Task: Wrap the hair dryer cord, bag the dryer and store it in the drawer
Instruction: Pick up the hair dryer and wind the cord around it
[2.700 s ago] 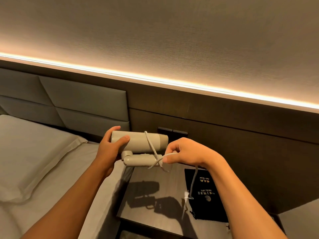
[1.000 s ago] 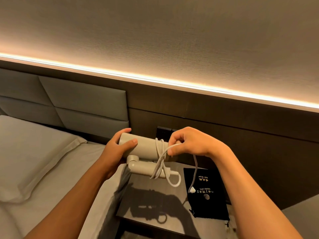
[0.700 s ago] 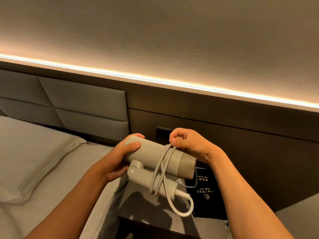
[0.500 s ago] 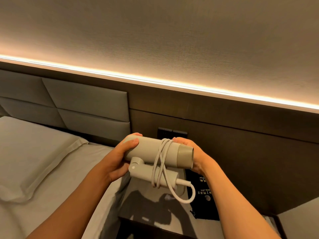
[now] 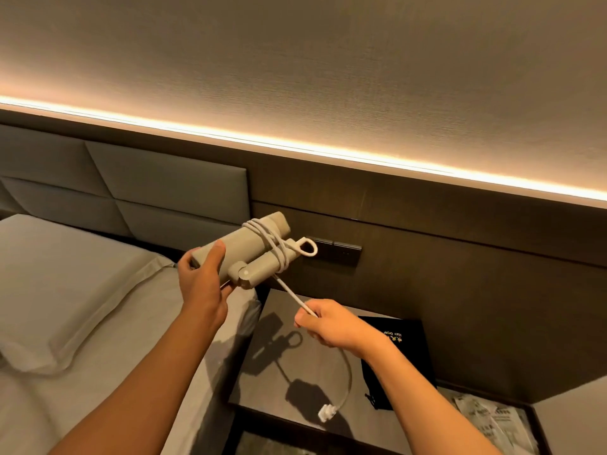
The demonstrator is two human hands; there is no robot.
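My left hand point(image 5: 202, 285) grips the rear end of a beige hair dryer point(image 5: 243, 246), held tilted in the air with its handle folded against the barrel. A white cord point(image 5: 275, 244) is wound several times around barrel and handle, with a small loop sticking out at the handle end. My right hand point(image 5: 331, 325) pinches the free cord below the dryer, pulled taut. The rest hangs in a curve down to the white plug point(image 5: 326, 413). A black drawstring bag point(image 5: 402, 353) with gold lettering lies flat on the dark nightstand point(image 5: 262, 382).
A bed with a white pillow point(image 5: 62, 284) is at the left, beside the padded headboard. A dark switch panel point(image 5: 335, 252) sits on the wall behind the dryer. Paper packets point(image 5: 492, 425) lie in a compartment at the lower right.
My left hand has tipped the dryer's nozzle up and away. My right hand left the barrel, came down toward me and now pulls the free cord tight; more turns lie around the dryer.
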